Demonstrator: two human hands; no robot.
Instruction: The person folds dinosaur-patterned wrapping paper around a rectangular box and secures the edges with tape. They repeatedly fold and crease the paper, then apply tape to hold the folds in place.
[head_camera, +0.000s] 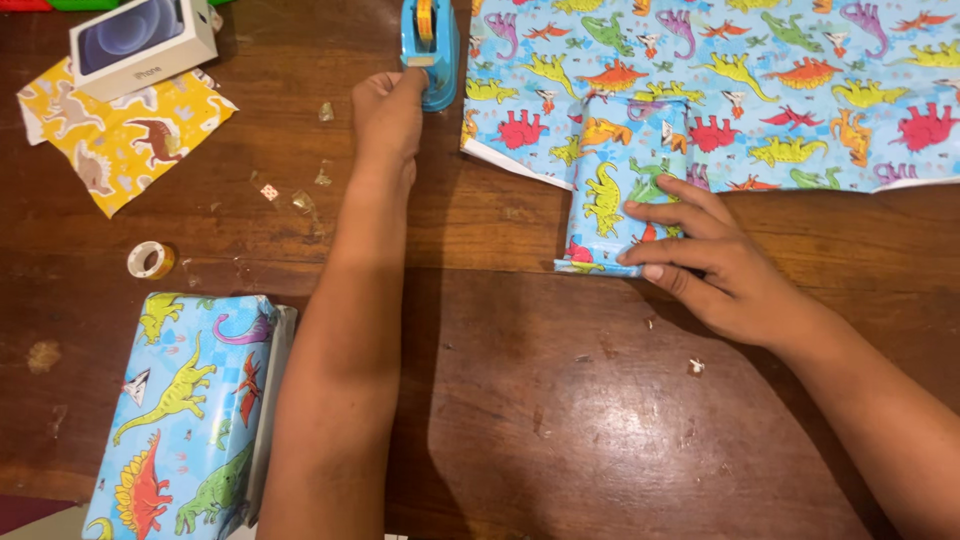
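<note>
While the right hand (715, 265) is laid flat, fingers spread and extended, on a small box half-wrapped in blue dinosaur-print paper (620, 200), nothing is gripped by it; the parcel is simply pressed down against the dark brown wooden table (560, 400). The parcel is found at the near edge of a large open sheet of the same blue dinosaur-print wrapping paper (740, 80), which is spread across the upper right of the table.

The left hand (388, 115) is stretched forward, fingers curled at the base of a blue plastic tape dispenser (430, 50) with a yellow roll. The fingertips are seen touching it; whether tape is pinched cannot be told.

Noted to the left: a white rectangular phone box (140, 42) resting on a scrap of yellow dinosaur-print paper (125, 140); a small loose roll of clear tape (150, 260); a finished parcel in blue dinosaur paper (185, 420) at the lower left, just beside the left forearm. Small paper scraps are scattered over the wood.
</note>
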